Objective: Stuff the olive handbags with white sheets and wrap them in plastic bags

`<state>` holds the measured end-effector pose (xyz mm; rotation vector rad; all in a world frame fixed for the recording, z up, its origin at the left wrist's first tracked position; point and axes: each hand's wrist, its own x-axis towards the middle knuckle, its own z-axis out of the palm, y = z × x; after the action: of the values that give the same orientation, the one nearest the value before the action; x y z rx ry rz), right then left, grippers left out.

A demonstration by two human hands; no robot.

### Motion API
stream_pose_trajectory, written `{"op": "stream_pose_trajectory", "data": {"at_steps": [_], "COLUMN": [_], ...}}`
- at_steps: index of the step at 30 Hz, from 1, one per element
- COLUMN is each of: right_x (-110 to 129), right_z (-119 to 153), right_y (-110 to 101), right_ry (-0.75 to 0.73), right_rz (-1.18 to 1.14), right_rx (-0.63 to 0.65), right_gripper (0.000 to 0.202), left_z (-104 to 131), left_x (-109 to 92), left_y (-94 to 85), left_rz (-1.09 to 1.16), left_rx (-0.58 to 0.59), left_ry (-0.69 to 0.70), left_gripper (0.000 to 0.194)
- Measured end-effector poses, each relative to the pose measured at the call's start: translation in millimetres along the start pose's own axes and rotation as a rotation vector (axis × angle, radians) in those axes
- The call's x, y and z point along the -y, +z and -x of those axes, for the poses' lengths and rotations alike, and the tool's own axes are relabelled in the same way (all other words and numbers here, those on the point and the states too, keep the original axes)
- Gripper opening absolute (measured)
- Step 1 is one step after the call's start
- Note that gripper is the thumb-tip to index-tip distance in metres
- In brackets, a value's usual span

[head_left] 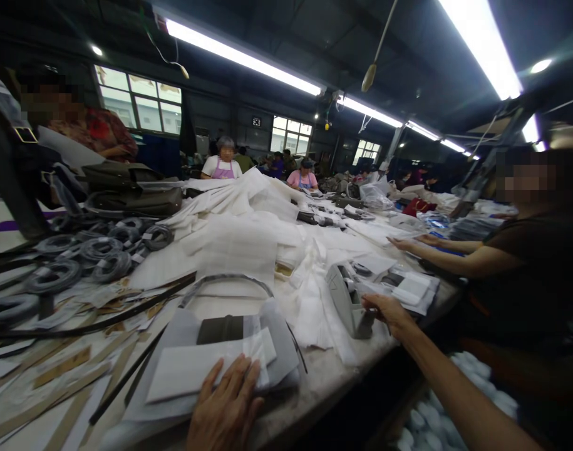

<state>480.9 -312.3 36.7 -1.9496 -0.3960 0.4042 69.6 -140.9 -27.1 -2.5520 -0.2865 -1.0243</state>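
My left hand (227, 398) lies flat with fingers stretched over a white foam sheet (178, 374). That sheet is on top of a bag wrapped in translucent white packing (280, 338), whose dark handle (230, 277) arches out behind. A dark olive patch (220, 329) of the bag shows between the layers. To the right, my right hand (389, 313) is at the near end of a grey tape dispenser (341, 304). Its thumb and fingers are drawn together there; what they pinch is too small to make out.
Coiled grey wrapped straps (101, 250) and cardboard strips (63, 366) cover the left side. White foam sheets (239, 241) are heaped behind. Another wrapped bundle (411, 288) sits beyond the dispenser. A co-worker (525, 250) stands at right, hands over the table. White rolls (429, 419) fill a container below.
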Motion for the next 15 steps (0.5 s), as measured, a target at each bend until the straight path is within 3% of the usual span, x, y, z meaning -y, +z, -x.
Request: {"op": "stream_pose_trajectory", "data": {"at_steps": [9,12,15], "right_x": [28.4,31.9,16.6], "right_z": [-1.4,13.0,38.4], "right_y": [-6.1,-14.6,-23.2], "right_ry": [0.055,0.007,0.017], "right_rz": [-0.029,-0.069,-0.098], "right_rx": [0.036,0.035,0.036], "right_gripper": [0.027,0.035,0.037], "left_z": [0.6,-1.6,-2.3], "left_x": [-1.4,-3.3,-3.8], "left_y": [-0.8,-2.8,-3.5], "left_rz": [0.036,0.026,0.034], "left_rx": [0.006,0.010,0.000], "left_ry": [-0.045,-0.046,-0.059], "left_gripper": [0.033,0.035,0.034]}}
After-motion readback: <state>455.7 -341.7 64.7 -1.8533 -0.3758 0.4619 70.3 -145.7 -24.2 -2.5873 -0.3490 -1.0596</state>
